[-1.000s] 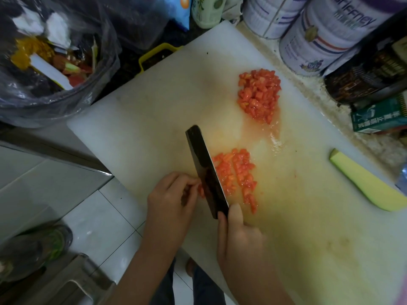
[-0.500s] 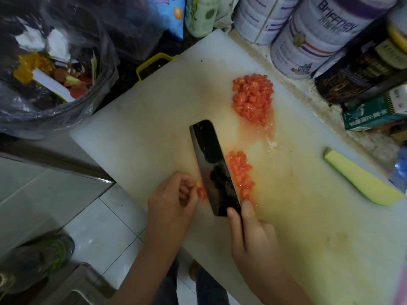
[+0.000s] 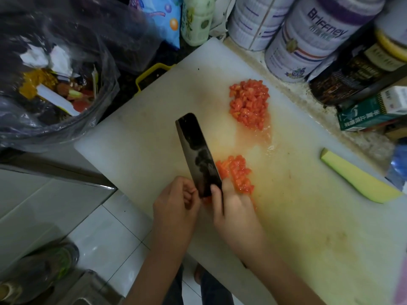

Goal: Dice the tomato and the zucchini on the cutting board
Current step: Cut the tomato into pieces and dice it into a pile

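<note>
White board [image 3: 143,139], seen from above. The right hand [image 3: 237,208] grips the knife [image 3: 198,155] at the heel, fingers curled round the handle and thumb on the blade's flat. The blade points toward the board's far edge. The left hand [image 3: 176,203] lies just left of the blade, fingers curled; whether they pinch tomato cannot be told. Near pile [image 3: 237,175] of diced tomato: touching the blade's right side, at mid-board. Far pile [image 3: 248,104]: toward the board's far edge. Zucchini [image 3: 361,179]: uncut strip at the board's right edge.
</note>
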### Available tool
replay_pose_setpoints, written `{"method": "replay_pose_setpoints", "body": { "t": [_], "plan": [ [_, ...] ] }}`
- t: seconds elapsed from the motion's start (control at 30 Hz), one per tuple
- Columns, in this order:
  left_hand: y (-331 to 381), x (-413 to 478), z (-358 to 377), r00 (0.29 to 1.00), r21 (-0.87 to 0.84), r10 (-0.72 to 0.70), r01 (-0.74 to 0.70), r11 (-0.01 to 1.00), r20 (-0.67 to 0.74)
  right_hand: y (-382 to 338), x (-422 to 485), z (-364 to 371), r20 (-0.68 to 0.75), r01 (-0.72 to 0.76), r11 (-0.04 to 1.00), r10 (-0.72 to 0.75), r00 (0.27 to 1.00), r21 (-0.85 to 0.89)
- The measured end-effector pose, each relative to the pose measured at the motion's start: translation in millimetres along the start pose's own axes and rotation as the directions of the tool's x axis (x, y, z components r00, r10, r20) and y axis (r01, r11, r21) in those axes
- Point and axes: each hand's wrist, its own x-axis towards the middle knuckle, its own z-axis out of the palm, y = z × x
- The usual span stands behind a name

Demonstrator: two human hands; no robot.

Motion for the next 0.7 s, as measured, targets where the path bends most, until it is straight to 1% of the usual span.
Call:
{"method": "replay_pose_setpoints", "body": {
  "t": [0.07,0.17,0.27,0.37,0.43,0.5,0.6,0.7],
  "plan": [
    [3,2,-2,1.0,-0.001,0.009,-0.009,1.0,0.027,1,4,-11,0.019,-0.016,0.992,0.014,1.0,0.127],
    [8,3,-7,0.998,0.023,0.007,-0.008,1.0,0.056,10,-7,-28,-0.018,-0.069,0.96,0.076,0.997,0.271],
    [15,2,-11,0.993,0.076,0.045,-0.053,0.996,0.106,35,-25,-40,-0.043,-0.133,0.95,0.151,0.988,0.282],
    [26,2,-16,0.953,0.186,-0.006,-0.052,0.981,0.303,59,-44,-45,-0.068,-0.191,0.943,0.217,0.974,0.271],
    [31,4,-18,0.916,0.258,-0.046,-0.064,0.964,0.398,69,-59,-45,-0.066,-0.251,0.912,0.286,0.956,0.325],
    [34,7,-16,0.906,0.261,-0.06,-0.057,0.964,0.419,76,-71,-41,-0.061,-0.313,0.852,0.371,0.927,0.421],
    [37,14,-8,0.92,0.191,-0.007,-0.074,0.979,0.392,78,-80,-24,-0.051,-0.383,0.774,0.47,0.881,0.505],
    [38,22,2,0.906,0.154,0.033,-0.107,0.982,0.421,69,-76,-6,-0.058,-0.38,0.782,0.466,0.883,0.495]
  ]
}}
